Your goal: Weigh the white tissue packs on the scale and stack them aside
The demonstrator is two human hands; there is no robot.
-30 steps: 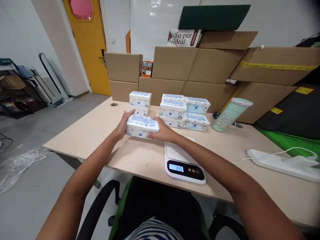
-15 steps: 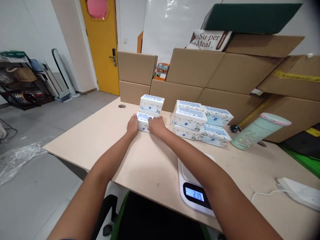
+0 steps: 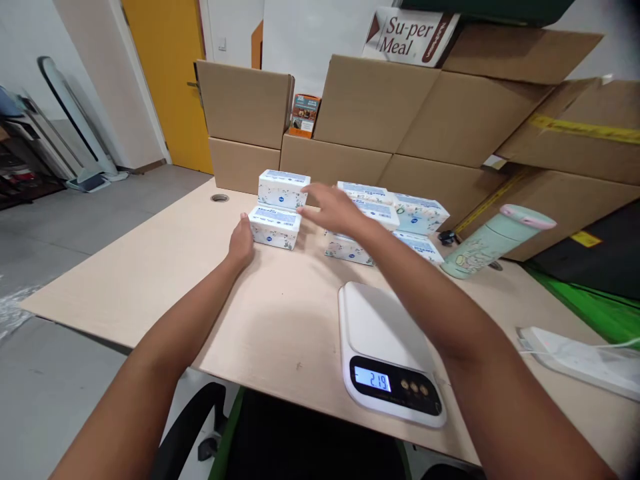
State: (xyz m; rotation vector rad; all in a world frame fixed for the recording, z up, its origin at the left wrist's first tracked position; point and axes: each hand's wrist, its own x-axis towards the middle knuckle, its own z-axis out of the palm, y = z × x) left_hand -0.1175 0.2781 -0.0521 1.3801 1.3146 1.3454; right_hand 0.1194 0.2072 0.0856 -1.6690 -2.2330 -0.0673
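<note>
Fingers first. My right hand (image 3: pixel 333 208) is open, thumb and fingers (image 3: pixel 314 191) spread apart and gripping nothing; whether a tip brushes a pack, I cannot tell. My left hand (image 3: pixel 242 241) lies along the left end of the front tissue pack (image 3: pixel 274 227), thumb uppermost; its other fingers are hidden, so I cannot tell how far they curl.

Position: the front pack sits flat on the surface (image 3: pixel 165 253), just before the upper pack (image 3: pixel 283 190), which rests on another mostly hidden one. Contact between front and rear: unclear.

Risk 1: with no fingers closed on its right end, a push from the left could skew the front pack or nudge the stack behind.

Risk 2: my open fingers hang close to the upper pack's right end; a careless sweep could tip it off its support.

Risk 3: my right wrist crosses before the right-hand packs (image 3: pixel 349 248); an elbow swung wide could knock their top layer.

Farther out: my forearm passes over the scale (image 3: pixel 383 327), display lit, digits reading 219, decimal point uncertain. Leaning on its plate would likely disturb that figure.
</note>
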